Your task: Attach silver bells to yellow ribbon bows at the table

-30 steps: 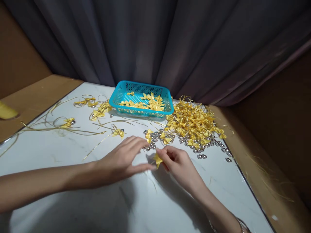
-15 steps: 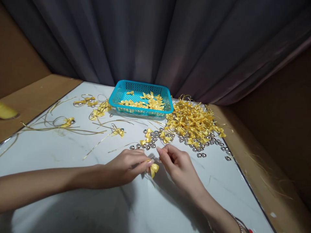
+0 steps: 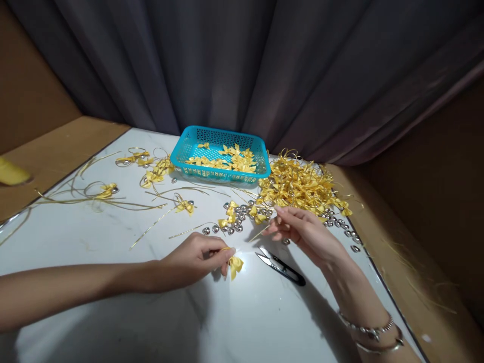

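Note:
My left hand pinches a small yellow ribbon bow just above the white marble table. My right hand hovers to the right with fingers curled, pinching a thin gold strand that points down-left. Black thread snips lie on the table between the two hands. Several silver heart beads and loose bows lie just beyond the left hand.
A teal plastic basket with several yellow bows stands at the back. A heap of gold ribbon bows lies right of it. Bows with long gold strands are scattered at left. Brown board edges the table; a dark curtain hangs behind.
My right hand let go of the bow and moved up and right, now pinching a gold strand. The snips it covered are now showing. My left hand keeps the bow.

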`<control>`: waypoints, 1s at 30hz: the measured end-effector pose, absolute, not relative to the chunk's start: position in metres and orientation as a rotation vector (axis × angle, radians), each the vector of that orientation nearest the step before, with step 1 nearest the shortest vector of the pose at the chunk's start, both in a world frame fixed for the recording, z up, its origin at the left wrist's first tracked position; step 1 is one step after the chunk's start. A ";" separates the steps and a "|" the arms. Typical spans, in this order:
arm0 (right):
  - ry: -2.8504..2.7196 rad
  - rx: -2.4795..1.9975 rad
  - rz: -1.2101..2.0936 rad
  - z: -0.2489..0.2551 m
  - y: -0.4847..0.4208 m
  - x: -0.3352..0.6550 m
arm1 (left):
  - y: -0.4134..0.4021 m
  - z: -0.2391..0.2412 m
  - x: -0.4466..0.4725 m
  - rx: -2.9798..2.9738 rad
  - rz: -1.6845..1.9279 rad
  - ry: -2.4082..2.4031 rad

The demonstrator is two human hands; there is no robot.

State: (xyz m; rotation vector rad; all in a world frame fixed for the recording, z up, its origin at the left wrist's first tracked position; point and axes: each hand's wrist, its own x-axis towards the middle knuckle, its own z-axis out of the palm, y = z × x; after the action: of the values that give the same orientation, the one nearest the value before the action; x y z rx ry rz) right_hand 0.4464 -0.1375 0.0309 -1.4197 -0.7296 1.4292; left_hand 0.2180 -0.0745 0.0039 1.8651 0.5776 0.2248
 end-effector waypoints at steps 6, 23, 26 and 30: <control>-0.181 -1.182 1.778 0.020 -0.137 0.419 | -0.088 -0.016 0.216 2.154 0.441 0.363; -0.892 -1.272 1.764 0.035 -0.137 0.378 | -0.095 -0.036 0.209 2.490 0.717 0.059; -1.083 -1.399 1.633 0.032 -0.129 0.371 | -0.094 -0.038 0.209 2.513 0.726 0.049; -1.497 -1.607 1.207 0.017 -0.120 0.365 | -0.092 -0.036 0.210 2.544 0.682 0.078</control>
State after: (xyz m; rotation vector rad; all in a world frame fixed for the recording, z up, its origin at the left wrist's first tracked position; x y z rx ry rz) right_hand 0.3649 -0.1203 0.0172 -1.6071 -1.4974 1.2067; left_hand 0.2096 -0.0919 -0.0360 2.5437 0.0776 0.6818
